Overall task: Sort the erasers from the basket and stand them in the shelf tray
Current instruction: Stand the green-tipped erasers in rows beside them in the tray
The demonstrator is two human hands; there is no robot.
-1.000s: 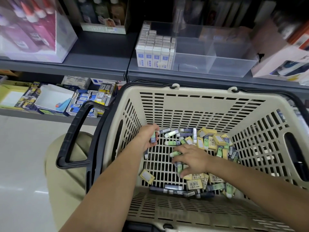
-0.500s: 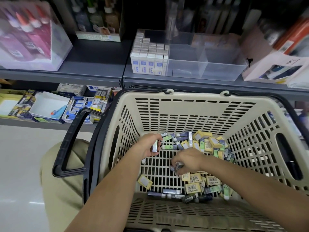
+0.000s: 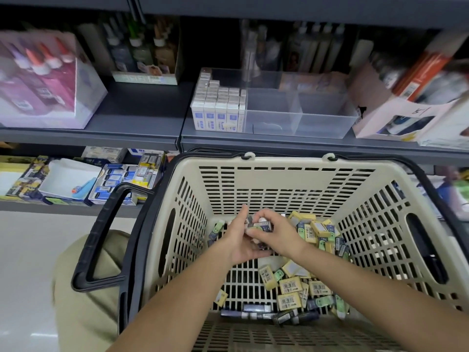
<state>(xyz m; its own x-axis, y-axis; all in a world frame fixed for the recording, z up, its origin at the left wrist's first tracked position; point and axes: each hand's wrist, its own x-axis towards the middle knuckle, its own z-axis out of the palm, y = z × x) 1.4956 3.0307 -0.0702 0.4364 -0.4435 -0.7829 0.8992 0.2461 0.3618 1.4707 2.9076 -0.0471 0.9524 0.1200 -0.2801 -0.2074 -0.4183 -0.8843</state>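
A beige slotted basket (image 3: 279, 174) with black handles holds several loose erasers (image 3: 294, 288) in yellow, green and dark sleeves. Both my hands meet above the basket floor. My left hand (image 3: 238, 242) cups a few dark-sleeved erasers from below. My right hand (image 3: 274, 232) pinches a dark-sleeved eraser (image 3: 261, 226) against that bundle. On the shelf above stands a clear divided tray (image 3: 299, 118); its left compartment holds upright white erasers (image 3: 218, 107), and the other compartments look bare.
A box of glue bottles (image 3: 43, 80) sits on the shelf at left. A white carton (image 3: 406, 115) stands right of the tray. The lower shelf holds stationery packs (image 3: 121, 179). My knee in beige trousers (image 3: 83, 288) is left of the basket.
My right hand lifted off the pile with an eraser and came over to my left hand. Both hands rose and now touch. The view tilted up toward the shelf.
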